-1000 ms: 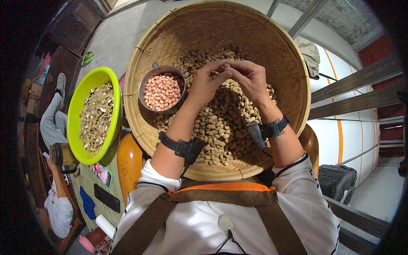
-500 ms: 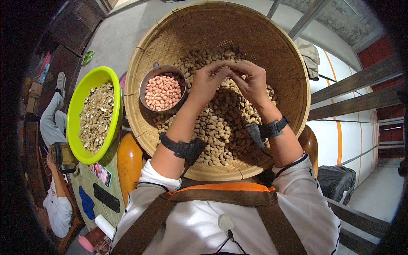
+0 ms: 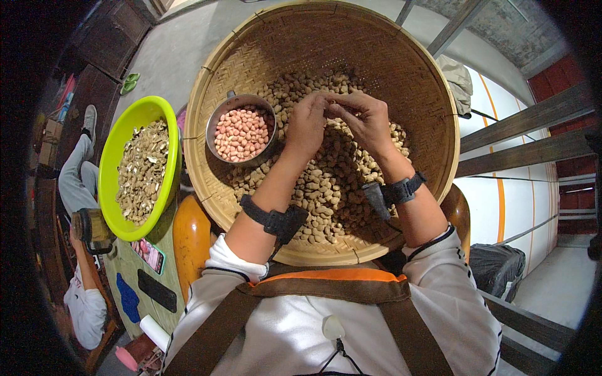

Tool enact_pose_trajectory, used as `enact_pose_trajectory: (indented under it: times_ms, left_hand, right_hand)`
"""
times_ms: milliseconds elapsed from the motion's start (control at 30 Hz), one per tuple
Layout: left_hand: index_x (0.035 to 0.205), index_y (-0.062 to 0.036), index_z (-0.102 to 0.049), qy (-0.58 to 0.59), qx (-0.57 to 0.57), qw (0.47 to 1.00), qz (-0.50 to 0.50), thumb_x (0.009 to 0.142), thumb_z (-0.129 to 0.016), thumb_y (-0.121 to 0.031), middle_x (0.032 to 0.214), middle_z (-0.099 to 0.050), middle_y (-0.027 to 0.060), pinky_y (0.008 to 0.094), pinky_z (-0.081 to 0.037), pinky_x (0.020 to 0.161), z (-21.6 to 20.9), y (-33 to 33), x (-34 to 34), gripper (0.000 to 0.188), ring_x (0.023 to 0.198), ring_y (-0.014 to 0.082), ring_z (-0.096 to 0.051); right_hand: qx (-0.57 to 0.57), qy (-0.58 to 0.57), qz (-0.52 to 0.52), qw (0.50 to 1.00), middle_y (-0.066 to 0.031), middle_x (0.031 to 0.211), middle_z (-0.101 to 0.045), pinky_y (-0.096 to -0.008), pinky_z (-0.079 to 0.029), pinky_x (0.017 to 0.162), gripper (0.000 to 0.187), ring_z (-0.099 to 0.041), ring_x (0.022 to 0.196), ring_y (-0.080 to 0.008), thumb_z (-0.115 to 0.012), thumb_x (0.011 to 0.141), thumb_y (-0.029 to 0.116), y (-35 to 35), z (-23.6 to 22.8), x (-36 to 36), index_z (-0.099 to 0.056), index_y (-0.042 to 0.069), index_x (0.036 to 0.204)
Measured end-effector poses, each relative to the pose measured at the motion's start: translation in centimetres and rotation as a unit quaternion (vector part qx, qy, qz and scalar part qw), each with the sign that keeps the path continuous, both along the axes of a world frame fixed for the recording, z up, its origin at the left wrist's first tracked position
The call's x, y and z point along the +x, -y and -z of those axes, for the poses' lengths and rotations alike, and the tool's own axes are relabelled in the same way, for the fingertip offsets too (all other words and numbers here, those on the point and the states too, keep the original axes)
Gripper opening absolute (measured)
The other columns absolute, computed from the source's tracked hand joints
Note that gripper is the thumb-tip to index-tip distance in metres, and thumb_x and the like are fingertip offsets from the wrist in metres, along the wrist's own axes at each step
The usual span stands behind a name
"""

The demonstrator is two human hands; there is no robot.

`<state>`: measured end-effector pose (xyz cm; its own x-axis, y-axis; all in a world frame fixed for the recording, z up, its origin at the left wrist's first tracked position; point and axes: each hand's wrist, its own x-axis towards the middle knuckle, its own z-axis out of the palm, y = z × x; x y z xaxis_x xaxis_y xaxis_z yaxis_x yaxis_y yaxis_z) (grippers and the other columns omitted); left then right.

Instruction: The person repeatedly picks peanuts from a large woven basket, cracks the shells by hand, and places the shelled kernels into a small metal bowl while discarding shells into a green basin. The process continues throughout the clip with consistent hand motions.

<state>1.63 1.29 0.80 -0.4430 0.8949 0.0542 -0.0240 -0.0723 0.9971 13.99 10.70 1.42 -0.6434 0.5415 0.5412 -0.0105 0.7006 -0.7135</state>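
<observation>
A wide round woven bamboo tray rests on my lap, with a heap of unshelled peanuts in its middle. Above the heap, my left hand and my right hand meet fingertip to fingertip and pinch a single peanut between them. A small metal bowl of pink shelled kernels stands in the tray just left of my left hand. Both wrists wear black bands.
A lime-green plastic basin full of broken shells stands on a table to the left. A dark phone and a jar lie on that table. Another person sits at far left. Wooden rails run along the right.
My hands have stayed together over the heap, with only small finger movements on the peanut. Bowl, tray and basin have not moved.
</observation>
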Motion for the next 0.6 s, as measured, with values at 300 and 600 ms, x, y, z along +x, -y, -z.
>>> enact_pose_trajectory:
  times_ms: [300, 600]
  left_hand:
    - [0.106, -0.0102, -0.059, 0.31, -0.002, 0.951, -0.007, 0.104, -0.035, -0.023, 0.088, -0.051, -0.0017, 0.0208, -0.03, 0.049, -0.8, 0.3, -0.3, 0.026, 0.061, 0.0063, -0.039]
    - [0.133, -0.0131, -0.042, 0.373, -0.006, 0.928, 0.027, 0.101, -0.027, -0.051, 0.123, -0.054, 0.007, 0.0372, -0.048, 0.084, 2.2, -0.8, 0.1, 0.052, 0.105, 0.0172, -0.056]
  right_hand:
    - [-0.255, -0.038, -0.036, 0.966, -0.0042, 0.095, -0.067, -0.0279, -0.052, 0.075, 0.02, -0.063, 0.086, -0.0108, -0.058, 0.096, 0.014, 0.4, -1.5, -0.7, -0.064, 0.001, 0.108]
    - [0.189, 0.052, -0.042, 0.98, -0.0125, 0.088, -0.067, -0.0383, -0.053, 0.072, 0.024, -0.065, 0.083, -0.032, -0.069, 0.072, 0.007, 5.2, -4.5, -7.7, -0.068, 0.006, 0.096]
